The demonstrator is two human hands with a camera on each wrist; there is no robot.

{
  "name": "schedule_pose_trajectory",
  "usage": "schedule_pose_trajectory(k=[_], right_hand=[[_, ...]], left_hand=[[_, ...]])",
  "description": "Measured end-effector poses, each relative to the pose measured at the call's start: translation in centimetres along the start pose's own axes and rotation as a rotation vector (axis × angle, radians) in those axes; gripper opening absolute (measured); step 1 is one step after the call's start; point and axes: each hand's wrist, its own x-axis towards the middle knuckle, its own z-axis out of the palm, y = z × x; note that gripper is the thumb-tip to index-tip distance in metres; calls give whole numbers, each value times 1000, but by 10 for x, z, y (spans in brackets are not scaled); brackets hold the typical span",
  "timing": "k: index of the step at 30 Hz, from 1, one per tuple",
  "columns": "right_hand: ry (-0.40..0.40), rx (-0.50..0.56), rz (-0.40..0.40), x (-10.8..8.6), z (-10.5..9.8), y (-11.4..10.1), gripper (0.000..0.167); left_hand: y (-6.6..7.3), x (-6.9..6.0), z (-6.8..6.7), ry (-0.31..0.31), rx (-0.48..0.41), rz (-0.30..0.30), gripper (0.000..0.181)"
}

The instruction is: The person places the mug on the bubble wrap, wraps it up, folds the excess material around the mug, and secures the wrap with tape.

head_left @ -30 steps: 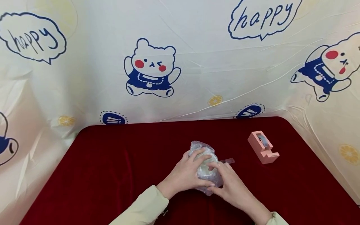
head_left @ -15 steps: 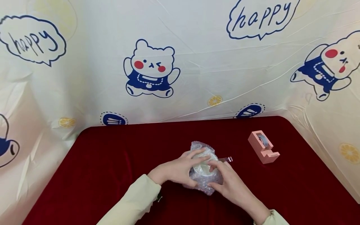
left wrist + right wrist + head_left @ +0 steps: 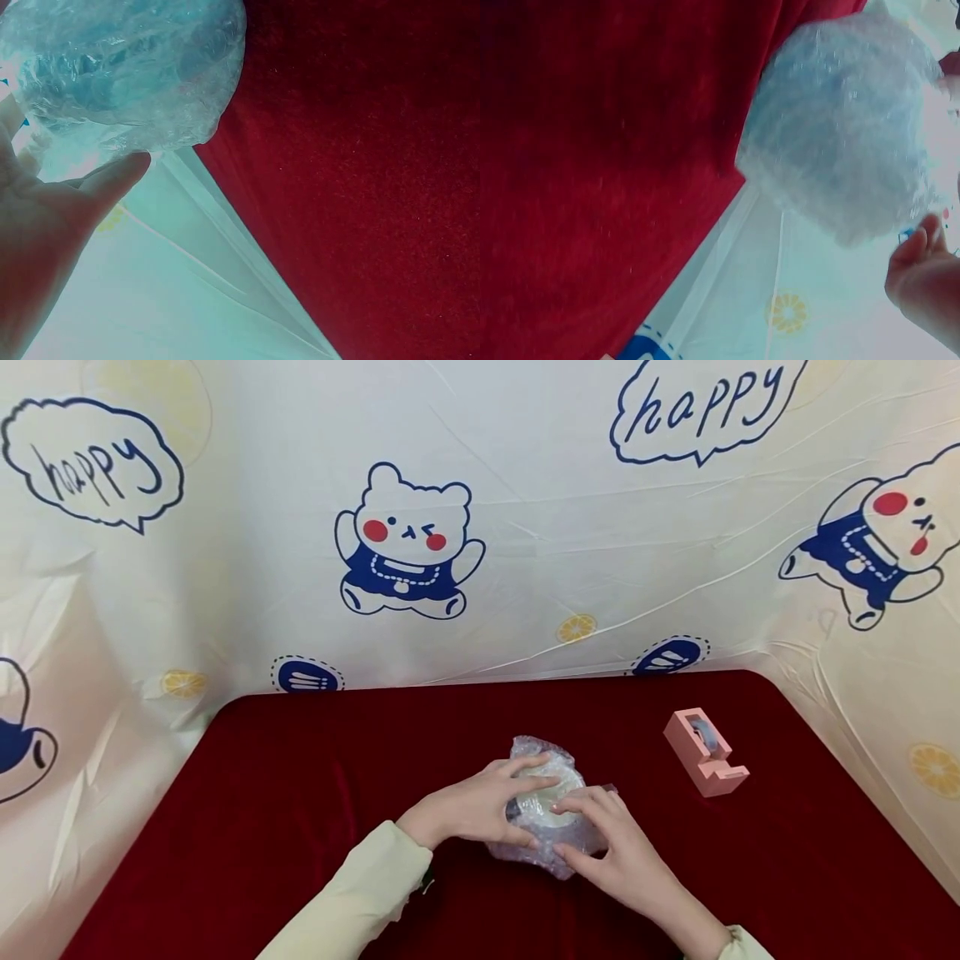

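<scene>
A bundle of clear bubble wrap (image 3: 536, 852) lies on the red cloth in the head view, with a pale round object (image 3: 543, 814) inside; its kind is hidden by the wrap. My left hand (image 3: 480, 802) holds its left side, fingers across the top and thumb on the near side. In the left wrist view the thumb (image 3: 120, 180) meets the wrap's edge. From the right, my right hand (image 3: 618, 843) curves over the bundle, index finger bent on top and thumb at the near edge. A short end of clear tape (image 3: 613, 788) shows behind its knuckles.
A pink tape dispenser (image 3: 705, 756) with a roll in it stands at the right on the red-covered table (image 3: 375, 735). A white printed curtain (image 3: 540, 527) with bears and lettering hangs behind the table and along both sides.
My left hand has shifted slightly left, its thumb moving away from the right thumb. The clear tape strip sticking out on the right now shows much less. The dispenser stays in place.
</scene>
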Motion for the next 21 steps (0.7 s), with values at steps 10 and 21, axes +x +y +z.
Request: schedule_pose_trajectory(k=[10,21], right_hand=[[108,177,-69,5,14,-7,5],[217,-64,-183,10,26,-3,7]], left_hand=[[0,1,0,6,0,-10,77],[-1,0,1,7,-5,5,76]])
